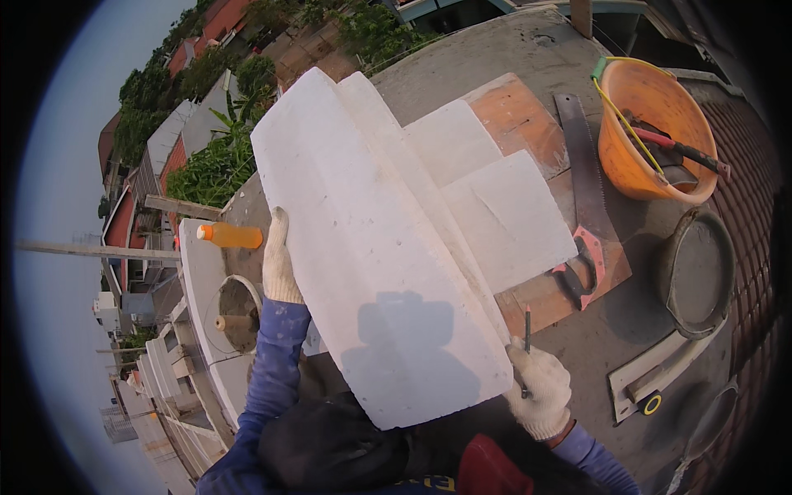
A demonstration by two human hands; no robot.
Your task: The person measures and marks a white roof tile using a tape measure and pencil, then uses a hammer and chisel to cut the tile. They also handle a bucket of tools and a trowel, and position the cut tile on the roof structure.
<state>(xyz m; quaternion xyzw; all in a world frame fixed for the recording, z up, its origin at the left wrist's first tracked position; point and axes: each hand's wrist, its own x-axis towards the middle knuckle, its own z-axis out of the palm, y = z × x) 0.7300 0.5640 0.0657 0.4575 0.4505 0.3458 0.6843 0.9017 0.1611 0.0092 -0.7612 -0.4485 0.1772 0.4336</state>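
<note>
A long white lightweight concrete block [355, 206] stands tilted before me, my shadow falling across its lower face. My left hand [281, 260], in a cream work glove, grips its left edge. Gloved as well, my right hand [540, 392] is closed around a dark pencil [528, 326] pointing upward, beside the block's lower right corner. A pale strip [412, 177] runs along the block's right side; I cannot tell whether it is a second block. Beyond lie thinner white pieces [511, 219] on a brown board [518, 115], with a red-handled handsaw [584, 165] beside them.
At the far right stands an orange bucket [619, 140] with tools inside. Nearer are a basin of grey mortar [703, 264], a pale hand float [643, 371] with a tape roll [652, 403], and a ladle [711, 425]. An orange bottle [231, 236] is left, near the ledge's edge.
</note>
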